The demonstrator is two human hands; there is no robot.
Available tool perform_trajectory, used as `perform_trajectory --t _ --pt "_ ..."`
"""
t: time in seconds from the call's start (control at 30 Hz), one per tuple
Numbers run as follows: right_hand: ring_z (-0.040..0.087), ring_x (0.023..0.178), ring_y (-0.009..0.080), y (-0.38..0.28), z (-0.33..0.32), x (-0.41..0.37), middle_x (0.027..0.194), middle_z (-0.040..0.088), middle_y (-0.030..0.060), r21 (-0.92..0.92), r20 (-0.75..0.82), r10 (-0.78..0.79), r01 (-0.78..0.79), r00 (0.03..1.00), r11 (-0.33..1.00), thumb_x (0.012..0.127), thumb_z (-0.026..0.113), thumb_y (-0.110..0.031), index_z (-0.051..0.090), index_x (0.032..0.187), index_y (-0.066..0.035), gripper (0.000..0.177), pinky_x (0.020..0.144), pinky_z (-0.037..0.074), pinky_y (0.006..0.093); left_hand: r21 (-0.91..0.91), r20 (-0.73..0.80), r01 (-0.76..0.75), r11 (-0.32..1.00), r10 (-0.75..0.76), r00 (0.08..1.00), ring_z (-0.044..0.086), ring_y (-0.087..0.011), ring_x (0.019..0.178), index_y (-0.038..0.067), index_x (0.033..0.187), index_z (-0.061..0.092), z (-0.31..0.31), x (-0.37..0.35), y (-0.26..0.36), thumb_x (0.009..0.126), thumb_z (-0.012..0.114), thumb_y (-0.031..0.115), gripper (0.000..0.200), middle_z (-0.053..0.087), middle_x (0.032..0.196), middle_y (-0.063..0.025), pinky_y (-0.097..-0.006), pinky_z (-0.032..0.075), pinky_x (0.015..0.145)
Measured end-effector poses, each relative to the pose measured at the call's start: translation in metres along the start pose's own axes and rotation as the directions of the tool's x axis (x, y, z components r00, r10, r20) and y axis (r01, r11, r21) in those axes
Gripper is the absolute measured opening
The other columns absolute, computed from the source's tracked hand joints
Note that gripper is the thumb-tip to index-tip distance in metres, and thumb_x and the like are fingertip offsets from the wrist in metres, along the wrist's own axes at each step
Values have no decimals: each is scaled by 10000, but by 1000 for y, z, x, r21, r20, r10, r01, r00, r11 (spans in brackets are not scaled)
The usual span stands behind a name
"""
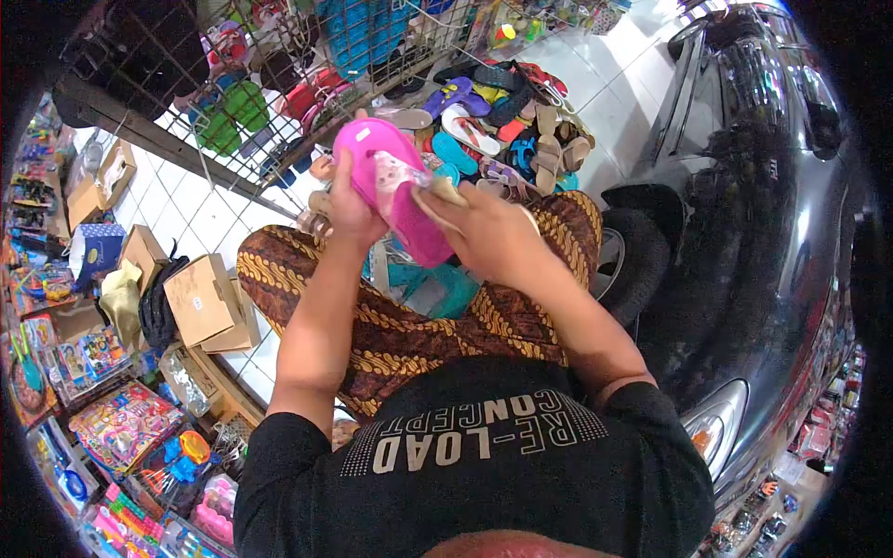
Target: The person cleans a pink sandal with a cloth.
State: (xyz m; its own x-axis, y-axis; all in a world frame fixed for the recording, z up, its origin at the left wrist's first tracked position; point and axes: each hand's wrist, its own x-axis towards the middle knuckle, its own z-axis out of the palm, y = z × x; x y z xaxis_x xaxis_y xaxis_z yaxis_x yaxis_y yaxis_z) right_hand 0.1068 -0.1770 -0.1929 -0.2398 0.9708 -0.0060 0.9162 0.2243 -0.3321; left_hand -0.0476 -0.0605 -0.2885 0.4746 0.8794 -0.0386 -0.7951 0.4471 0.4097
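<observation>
A bright pink flip-flop (423,232) with a pale patterned strap is held up over my lap. My left hand (356,206) grips its sole from the left side, thumb on the upper face. In my right hand (498,232) is a bunched cream cloth (446,197), touching the flip-flop beside the strap; some of the cloth is hidden by the fingers. Below the flip-flop, between my crossed legs, lies teal footwear (437,288), partly covered. Just beyond my knees is a pile of mixed sandals (493,126) on the floor.
A wire rack (270,102) hung with sandals stands ahead on the left. A black car (744,205) is close on my right, its wheel (633,265) near my knee. Opened cardboard boxes (205,302) and packaged toys (126,423) line the left side.
</observation>
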Motion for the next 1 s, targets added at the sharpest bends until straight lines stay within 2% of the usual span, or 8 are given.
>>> perform_trajectory --t 0.07,0.17,0.2,0.33,0.43,0.53,0.77,1.0 --pt "639 852 250 -3 18 2 1099 623 143 -259 -124 79 -109 989 960 809 615 -128 548 1336 -96 532 661 547 343 23 24 -61 998 61 998 554 -364 1192 200 1552 230 2 -2 -2 1038 308 466 584 524 1345 -196 -528 435 1033" --pt "649 835 296 -4 49 -18 1028 620 166 -164 5 96 -94 995 982 813 564 -132 545 1323 -116 510 766 550 391 18 74 -117 993 116 991 551 -384 1198 221 1540 246 -5 -1 5 991 365 551 652 522 1343 -224 -562 452 1001" --pt "645 956 341 -1 45 -28 1170 627 191 -131 70 -96 104 993 986 851 550 -159 540 1357 -114 508 849 537 393 22 51 -116 993 115 992 552 -400 1194 221 1529 273 -6 -1 14 975 375 570 662 525 1332 -241 -570 459 992" --pt "605 1128 353 33 8 -29 1308 622 81 623 431 -519 173 738 763 934 518 -245 536 1402 -168 474 988 477 406 18 67 15 1000 -16 998 576 -429 1131 215 1518 296 -1 2 24 915 431 626 742 535 1304 -269 -654 470 912" --pt "595 1150 345 46 -28 -26 1313 612 121 808 266 -308 -38 913 587 934 516 -222 521 1420 -187 488 1024 450 393 79 131 108 991 -118 984 579 -435 1117 195 1540 246 -5 3 21 901 421 656 807 517 1321 -274 -673 488 865" --pt "618 1066 348 47 -39 -14 1196 642 162 462 -141 -63 122 988 879 894 549 -114 552 1391 -181 502 955 484 401 75 176 156 985 -168 970 577 -420 1138 167 1560 188 -8 -1 11 938 302 696 824 515 1335 -257 -642 497 902" --pt "561 778 245 54 8 27 933 607 73 -199 -128 -308 280 943 939 765 642 -88 649 1265 -300 542 694 474 405 267 -44 207 941 -203 978 583 -320 1199 52 1459 395 1 -1 5 981 253 670 794 559 1340 -188 -477 490 1011" --pt "563 809 301 58 6 32 863 535 83 -153 -238 -259 227 936 962 736 687 -80 693 1162 -162 435 750 476 424 186 -137 350 918 -328 935 648 -291 1083 34 1376 473 -2 2 -1 999 294 621 721 622 1239 -167 -455 531 947"
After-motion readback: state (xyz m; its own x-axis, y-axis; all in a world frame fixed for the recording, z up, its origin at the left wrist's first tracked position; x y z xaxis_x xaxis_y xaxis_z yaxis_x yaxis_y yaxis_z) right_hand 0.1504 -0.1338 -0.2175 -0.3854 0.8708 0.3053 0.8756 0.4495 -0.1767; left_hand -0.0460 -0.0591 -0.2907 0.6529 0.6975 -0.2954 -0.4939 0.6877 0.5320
